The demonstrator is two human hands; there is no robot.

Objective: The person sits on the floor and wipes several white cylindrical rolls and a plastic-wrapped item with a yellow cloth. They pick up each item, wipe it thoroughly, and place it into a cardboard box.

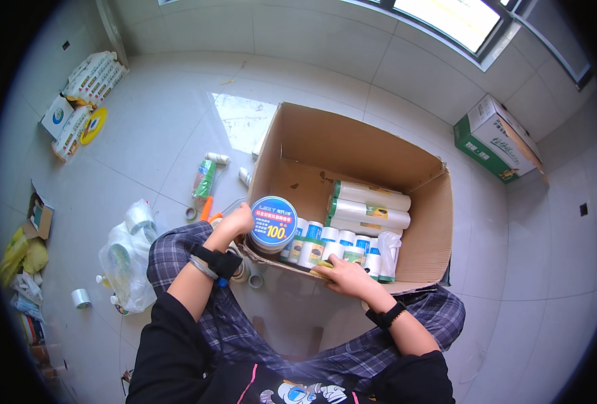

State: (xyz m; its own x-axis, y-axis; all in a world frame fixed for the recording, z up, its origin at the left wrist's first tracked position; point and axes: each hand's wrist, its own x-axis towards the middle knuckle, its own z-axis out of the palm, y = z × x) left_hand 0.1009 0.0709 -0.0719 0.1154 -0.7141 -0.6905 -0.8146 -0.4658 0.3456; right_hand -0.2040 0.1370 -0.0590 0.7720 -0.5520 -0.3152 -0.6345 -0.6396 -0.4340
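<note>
A large cardboard box (366,124) stands open in front of me, between my knees. My left hand (238,221) grips the left side of a round roll with a blue disc label (273,219), at the box's near left corner. Over the near edge of the box, my right hand (351,277) is closed at a small yellow item (322,266), whose kind I cannot make out. Just beyond it stand several short white rolls (332,234) with blue or green labels. Behind those lie long plastic-wrapped white rolls (372,195), stacked on their sides.
Left of the box are a paint roller with an orange handle (206,207), a green-wrapped pack (204,179) and a plastic bag of rolls (128,252). Stacked white packs (96,79) stand at the far left wall. A green and white carton (497,140) sits far right.
</note>
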